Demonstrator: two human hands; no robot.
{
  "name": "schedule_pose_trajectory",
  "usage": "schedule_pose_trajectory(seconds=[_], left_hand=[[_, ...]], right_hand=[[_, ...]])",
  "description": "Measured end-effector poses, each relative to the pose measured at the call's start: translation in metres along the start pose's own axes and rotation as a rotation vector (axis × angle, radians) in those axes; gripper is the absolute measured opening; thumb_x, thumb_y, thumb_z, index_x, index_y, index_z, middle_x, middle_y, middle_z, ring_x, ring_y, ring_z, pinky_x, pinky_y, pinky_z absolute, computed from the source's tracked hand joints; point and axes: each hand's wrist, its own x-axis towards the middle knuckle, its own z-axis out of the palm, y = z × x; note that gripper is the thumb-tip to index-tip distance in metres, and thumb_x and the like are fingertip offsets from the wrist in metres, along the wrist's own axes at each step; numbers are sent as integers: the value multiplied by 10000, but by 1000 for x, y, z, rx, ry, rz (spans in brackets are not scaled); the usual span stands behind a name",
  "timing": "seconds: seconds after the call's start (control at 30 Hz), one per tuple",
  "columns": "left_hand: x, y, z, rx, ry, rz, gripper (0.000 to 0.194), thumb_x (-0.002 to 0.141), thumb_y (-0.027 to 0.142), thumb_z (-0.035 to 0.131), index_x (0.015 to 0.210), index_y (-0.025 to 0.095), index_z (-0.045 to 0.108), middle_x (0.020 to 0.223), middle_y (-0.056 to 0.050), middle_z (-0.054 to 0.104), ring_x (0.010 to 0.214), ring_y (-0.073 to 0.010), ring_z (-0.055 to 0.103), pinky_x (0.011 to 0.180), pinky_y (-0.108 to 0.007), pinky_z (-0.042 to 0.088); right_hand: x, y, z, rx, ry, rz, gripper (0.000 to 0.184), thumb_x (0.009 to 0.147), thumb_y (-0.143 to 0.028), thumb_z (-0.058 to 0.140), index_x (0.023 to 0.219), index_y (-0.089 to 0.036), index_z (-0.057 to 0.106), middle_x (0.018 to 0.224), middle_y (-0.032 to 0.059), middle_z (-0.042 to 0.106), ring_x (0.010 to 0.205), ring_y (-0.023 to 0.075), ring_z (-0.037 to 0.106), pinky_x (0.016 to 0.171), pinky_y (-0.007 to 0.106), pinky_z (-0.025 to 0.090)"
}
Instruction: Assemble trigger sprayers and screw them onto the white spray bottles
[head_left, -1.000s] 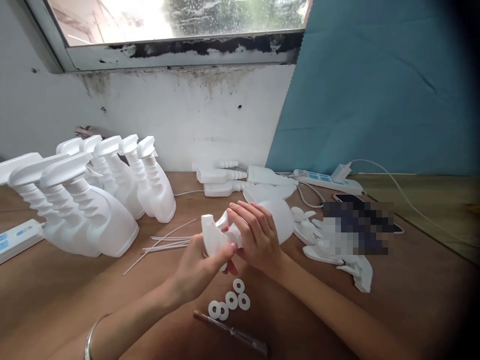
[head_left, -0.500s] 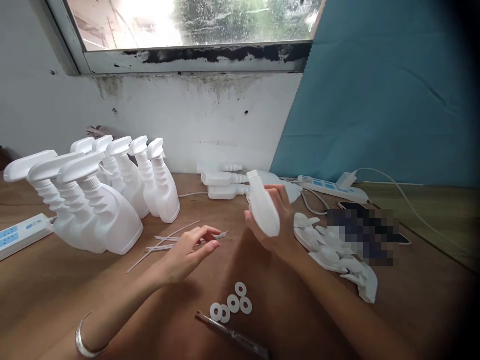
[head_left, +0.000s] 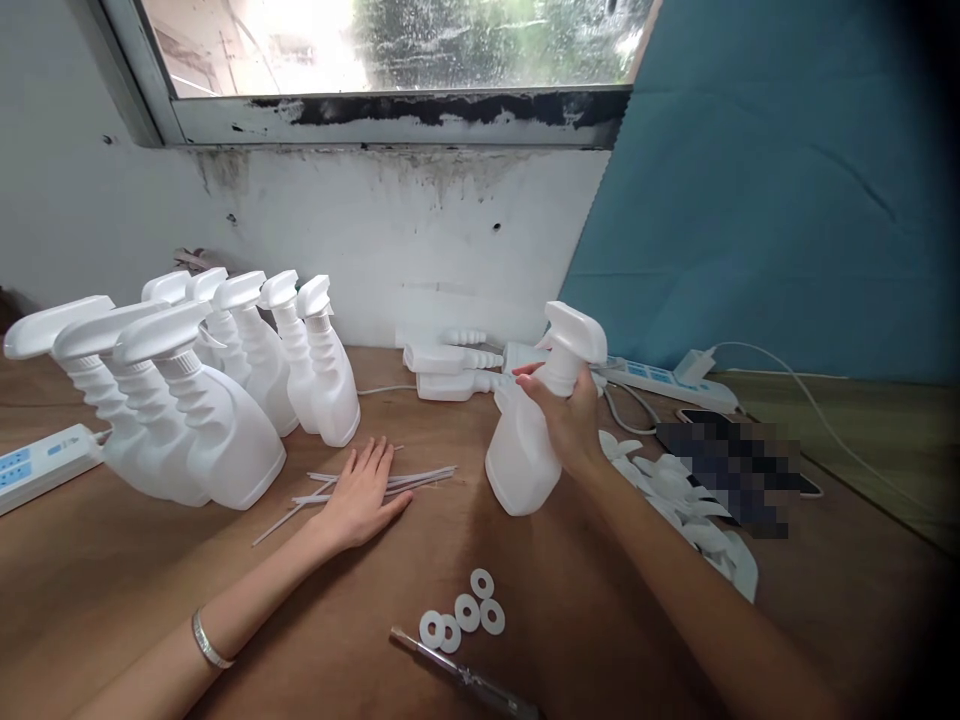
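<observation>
My right hand (head_left: 574,425) is closed around the neck of a white spray bottle (head_left: 521,455) with a trigger head on top. The bottle tilts slightly, its base close to the tabletop; whether it touches is hard to see. My left hand (head_left: 364,498) lies flat with fingers stretched, over some thin white tubes (head_left: 420,478) on the table. Nearer to me lie several white ring washers (head_left: 466,612) beside a thin tool with a clear handle (head_left: 465,675). Several white spray bottles (head_left: 232,440) with trigger heads stand at the left.
Bottles without heads (head_left: 450,385) lie by the wall. White trigger heads (head_left: 682,500) are piled right of my right forearm, near a phone (head_left: 705,420). Power strips sit at the left (head_left: 49,465) and back right (head_left: 675,385), with a white cable (head_left: 814,420) running off.
My right hand has turned the bottle from base-toward-me to nearly upright, showing its trigger head. My left hand has moved left and flattened onto the tubes.
</observation>
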Motion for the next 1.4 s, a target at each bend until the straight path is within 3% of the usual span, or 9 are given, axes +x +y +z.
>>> schedule_pose_trajectory(seconds=[0.2,0.37,0.5,0.8,1.03,1.23,1.4], left_hand=[[-17,22,6,-15,4,138,609,882,438,291,1351,50,280,1429,-172,218,1331,-260,180,1063,-462,202],[-37,35,7,-63,34,277,530,893,323,308,1370,104,241,1432,-129,243,1329,-228,200,1065,-434,227],[-40,39,8,-105,60,329,463,891,218,298,1348,141,293,1406,-104,320,1310,-213,258,1055,-424,268],[-29,51,9,-80,95,360,446,852,188,366,1290,106,365,1369,-135,376,1280,-231,316,1045,-409,287],[-30,51,8,-126,120,338,425,844,210,386,1258,119,405,1304,-121,456,1256,-240,346,1041,-420,291],[-30,51,7,-124,114,330,410,848,223,374,1236,104,434,1275,-135,478,1241,-256,359,1031,-430,296],[-29,53,5,-105,100,334,428,831,210,386,1241,98,436,1296,-123,459,1238,-248,353,1043,-411,282]], right_hand=[[-9,41,4,57,-339,36,480,667,-399,665,1047,-209,442,1042,53,570,915,184,534,828,343,410],[-2,65,23,73,-290,45,465,702,-462,616,1035,-212,409,993,38,537,904,180,512,828,334,404],[0,62,57,71,-253,1,481,737,-500,556,1078,-207,387,1045,60,518,961,195,496,885,351,375],[-14,39,156,73,-387,-57,661,743,-553,508,1230,-146,322,1231,142,418,1155,261,395,970,387,321],[-11,37,203,74,-379,-124,680,750,-568,493,1259,-157,307,1251,133,398,1192,255,355,1012,403,284],[-12,35,212,90,-441,-72,828,740,-615,472,1343,-142,157,1385,157,263,1299,277,219,1060,450,208],[-18,32,190,91,-501,-124,904,742,-625,464,1382,-149,39,1455,149,117,1348,254,109,1093,453,129]])
